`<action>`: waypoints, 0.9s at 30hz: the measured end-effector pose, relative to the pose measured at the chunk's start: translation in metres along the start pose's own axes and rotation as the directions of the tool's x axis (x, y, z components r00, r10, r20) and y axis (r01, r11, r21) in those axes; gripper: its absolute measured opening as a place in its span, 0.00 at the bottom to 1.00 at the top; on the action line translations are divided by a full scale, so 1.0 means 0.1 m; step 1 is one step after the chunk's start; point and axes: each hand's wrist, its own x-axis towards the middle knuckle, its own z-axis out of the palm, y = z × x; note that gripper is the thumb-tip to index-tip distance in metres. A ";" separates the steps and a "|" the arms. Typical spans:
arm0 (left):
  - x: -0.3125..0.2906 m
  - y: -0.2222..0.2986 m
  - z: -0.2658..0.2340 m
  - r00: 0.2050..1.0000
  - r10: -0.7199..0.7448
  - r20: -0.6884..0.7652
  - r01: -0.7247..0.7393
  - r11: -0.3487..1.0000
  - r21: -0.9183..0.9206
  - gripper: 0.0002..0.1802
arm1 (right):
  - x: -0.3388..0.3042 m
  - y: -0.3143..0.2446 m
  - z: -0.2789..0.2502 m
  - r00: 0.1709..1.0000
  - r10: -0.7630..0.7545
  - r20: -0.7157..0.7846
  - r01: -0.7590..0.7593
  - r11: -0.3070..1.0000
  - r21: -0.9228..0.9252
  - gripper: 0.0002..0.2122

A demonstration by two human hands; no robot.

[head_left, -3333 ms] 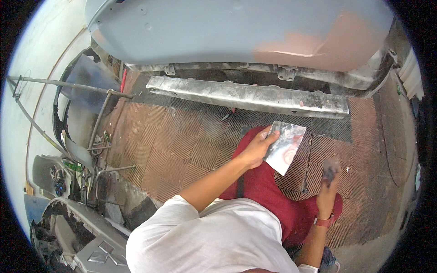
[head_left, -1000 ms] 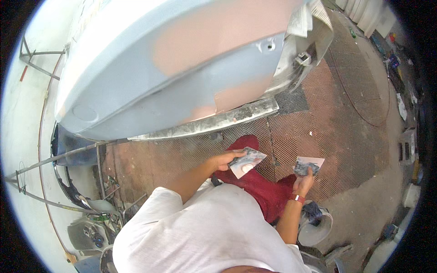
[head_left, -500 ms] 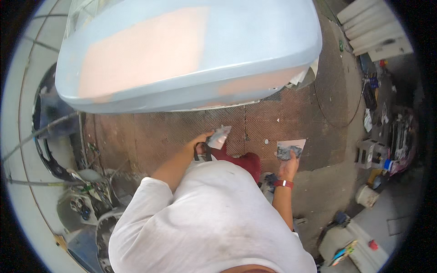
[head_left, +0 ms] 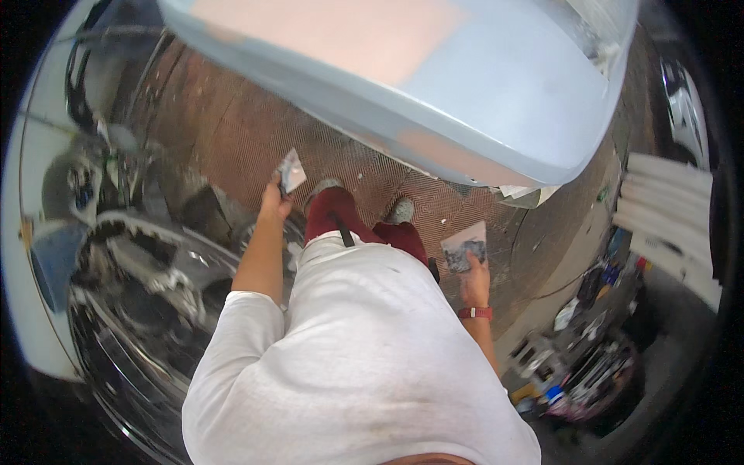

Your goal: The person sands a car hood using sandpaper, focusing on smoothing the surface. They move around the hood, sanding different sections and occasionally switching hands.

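My left hand [head_left: 274, 200], out in front over the floor, is closed round a small flat filler spreader [head_left: 293, 170], pale and smudged grey. My right hand [head_left: 475, 284], with a red band on its wrist, grips the lower edge of a larger flat filler plate [head_left: 470, 235]. Its thumb lies on the plate's grey-smeared face, and the upper part of the plate is pinkish. Beyond both hands stands a big light blue-grey car body panel [head_left: 511, 93] with pink filler patches [head_left: 341, 31]. Neither hand touches it.
At the left are dark car parts [head_left: 155, 302] and a round tub-like thing [head_left: 70, 186]. On the right lie a cluttered heap of tools [head_left: 593, 372] and a white ridged panel [head_left: 666, 209]. Brown ribbed matting [head_left: 225, 124] covers the floor under the car panel.
My view has turned to the right and my body has stepped round. The car panel now slants down to the right. Both hands still hold the spreader and the plate, apart from each other.
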 end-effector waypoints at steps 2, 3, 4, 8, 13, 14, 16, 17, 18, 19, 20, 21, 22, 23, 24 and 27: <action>-0.22 -0.14 -0.41 0.998 0.061 -0.025 -0.065 0.972 -0.227 0.14 | -0.16 -0.32 0.14 0.988 0.081 0.132 -0.049 0.972 -0.230 0.24; -0.40 -0.31 -0.61 0.997 0.077 -0.028 -0.082 0.952 -0.295 0.14 | -0.10 -0.32 0.02 0.959 0.114 0.260 -0.038 0.959 -0.280 0.26; -0.51 -0.52 -0.58 0.996 0.094 -0.006 -0.089 0.922 -0.378 0.13 | 0.00 -0.48 0.01 0.943 0.101 0.317 0.022 0.932 -0.361 0.27; -1.07 -1.09 -0.96 0.993 0.097 -0.070 -0.119 0.863 -0.491 0.13 | -0.03 -0.73 0.19 0.860 0.163 0.484 0.229 0.724 -0.650 0.31; -1.82 -1.89 -1.14 0.991 0.091 -0.102 -0.132 0.823 -0.553 0.15 | -0.24 -1.08 0.52 0.753 0.322 0.574 0.462 0.363 -0.809 0.32; -1.92 -2.07 -1.17 0.992 0.093 -0.088 -0.127 0.822 -0.555 0.15 | -0.24 -1.15 0.59 0.730 0.344 0.591 0.505 0.311 -0.805 0.31; -2.12 -2.40 -1.24 0.996 0.064 -0.062 -0.089 0.782 -0.617 0.17 | -0.23 -1.29 0.78 0.597 0.341 0.726 0.735 0.130 -0.665 0.30; -2.08 -2.45 -1.35 0.997 0.062 -0.046 -0.077 0.771 -0.632 0.18 | -0.21 -1.26 0.95 0.460 0.326 0.826 0.871 0.014 -0.491 0.30; -2.03 -2.51 -1.45 0.998 0.060 -0.028 -0.064 0.758 -0.649 0.18 | -0.25 -1.24 1.11 0.452 0.328 0.830 0.884 -0.043 -0.465 0.29; -2.14 -2.53 -1.52 0.998 0.060 -0.037 -0.069 0.777 -0.625 0.20 | -0.32 -1.19 1.35 0.455 0.324 0.830 0.889 -0.107 -0.445 0.28; -2.19 -2.58 -1.60 0.998 0.057 -0.039 -0.068 0.769 -0.636 0.20 | -0.43 -1.21 1.58 0.475 0.348 0.808 0.878 -0.125 -0.463 0.27; -2.23 -2.65 -1.66 0.997 0.058 -0.046 -0.074 0.758 -0.648 0.20 | -0.46 -1.26 1.81 0.490 0.373 0.788 0.869 -0.142 -0.473 0.26; -2.27 -2.72 -1.71 0.997 0.057 -0.050 -0.076 0.745 -0.662 0.20 | -0.52 -1.32 2.05 0.508 0.397 0.765 0.859 -0.165 -0.485 0.25; -2.32 -2.78 -1.79 0.996 0.074 -0.046 -0.086 0.742 -0.665 0.23 | -0.67 -1.36 2.27 0.494 0.415 0.764 0.864 -0.137 -0.484 0.23; -2.37 -2.88 -1.85 0.994 0.085 -0.062 -0.104 0.709 -0.697 0.24 | -0.76 -1.39 2.47 0.480 0.429 0.765 0.868 -0.108 -0.484 0.22; -2.49 -3.11 -1.99 0.981 0.110 -0.163 -0.196 0.624 -0.757 0.27 | -0.60 -1.35 3.04 0.261 0.456 0.851 0.965 -0.150 -0.216 0.22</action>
